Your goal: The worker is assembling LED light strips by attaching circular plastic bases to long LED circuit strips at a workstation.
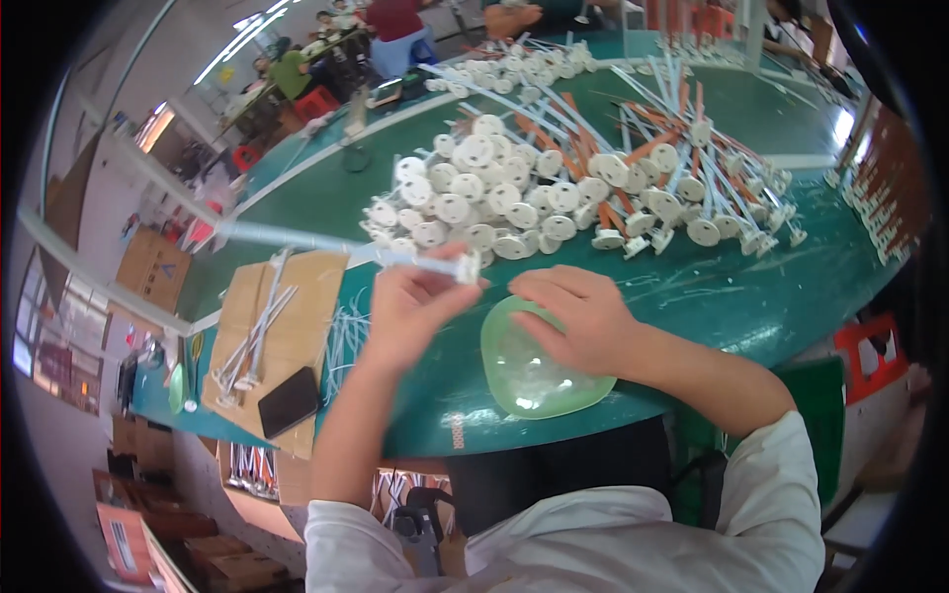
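Observation:
My left hand (413, 314) is closed around a disc-ended stick (435, 265), pinched near its white round disc. The pale stick runs out to the left, smeared by motion. My right hand (583, 314) reaches over a light green bowl (557, 406) just in front of me. Its fingers lie stretched above the far rim, and the thumb stands apart from them over the inside. Small pale, shiny bits lie in the bowl, too indistinct to name. Beyond both hands is a heap of white discs (465, 185) on orange and pale blue sticks.
A cardboard sheet (234, 324) on the green table (435, 410) holds a few loose sticks and a dark phone (289, 402). Thin white strips (345, 346) lie beside it. More disc-ended sticks (514, 69) are piled farther back. Upright orange sticks (885, 193) stand at the right; people sit behind.

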### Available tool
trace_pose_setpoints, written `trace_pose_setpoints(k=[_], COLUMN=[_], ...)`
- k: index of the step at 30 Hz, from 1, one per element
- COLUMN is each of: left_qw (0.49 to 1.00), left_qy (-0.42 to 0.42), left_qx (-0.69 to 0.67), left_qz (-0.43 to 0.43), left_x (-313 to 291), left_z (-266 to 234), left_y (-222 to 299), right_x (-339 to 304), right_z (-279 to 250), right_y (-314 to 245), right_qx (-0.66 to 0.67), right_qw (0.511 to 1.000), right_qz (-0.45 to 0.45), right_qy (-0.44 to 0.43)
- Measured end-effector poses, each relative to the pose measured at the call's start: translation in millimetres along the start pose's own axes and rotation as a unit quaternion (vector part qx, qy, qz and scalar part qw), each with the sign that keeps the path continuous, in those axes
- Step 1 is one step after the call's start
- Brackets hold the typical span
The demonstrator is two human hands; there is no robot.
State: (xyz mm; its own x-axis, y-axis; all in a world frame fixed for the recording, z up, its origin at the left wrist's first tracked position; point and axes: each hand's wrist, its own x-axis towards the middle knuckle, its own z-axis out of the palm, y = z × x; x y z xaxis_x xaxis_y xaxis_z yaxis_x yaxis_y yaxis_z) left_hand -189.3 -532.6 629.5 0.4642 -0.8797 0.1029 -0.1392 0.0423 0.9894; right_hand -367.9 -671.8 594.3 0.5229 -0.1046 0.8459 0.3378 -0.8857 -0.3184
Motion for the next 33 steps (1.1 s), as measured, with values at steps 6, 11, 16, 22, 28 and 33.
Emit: trace_pose_setpoints(k=[6,11,16,22,28,33], left_qw=[0.939,0.627,0.572,0.602,0.898,0.893], left_qy=[0.156,0.198,0.168,0.187,0.290,0.266], left_qx=[0.291,0.710,0.758,0.763,0.270,0.234], left_qz=[-0.098,-0.251,-0.265,-0.144,0.192,0.278], left_x=[-24.7,-93.4,-139.6,-91.2,3.6,13.8], left_z=[-182.2,-332.5,-395.2,-314.4,-81.9,-9.3], left_y=[41.5,41.1,17.1,23.0,-7.4,-37.2], right_x=[-3.2,0.7,3.9,5.7,19.4,57.3], right_z=[-5.3,-3.7,1.6,-7.3,-17.7,-39.2], right_y=[10.1,-0.9,6.0,11.5,17.2,-7.4], right_qx=[-0.028,0.000,-0.017,-0.021,-0.072,-0.167], right_qw=[0.999,0.998,0.999,0.999,0.997,0.983], right_qz=[0.027,0.046,0.033,0.016,0.011,-0.058], right_qy=[-0.028,-0.039,-0.036,-0.033,-0.034,-0.049])
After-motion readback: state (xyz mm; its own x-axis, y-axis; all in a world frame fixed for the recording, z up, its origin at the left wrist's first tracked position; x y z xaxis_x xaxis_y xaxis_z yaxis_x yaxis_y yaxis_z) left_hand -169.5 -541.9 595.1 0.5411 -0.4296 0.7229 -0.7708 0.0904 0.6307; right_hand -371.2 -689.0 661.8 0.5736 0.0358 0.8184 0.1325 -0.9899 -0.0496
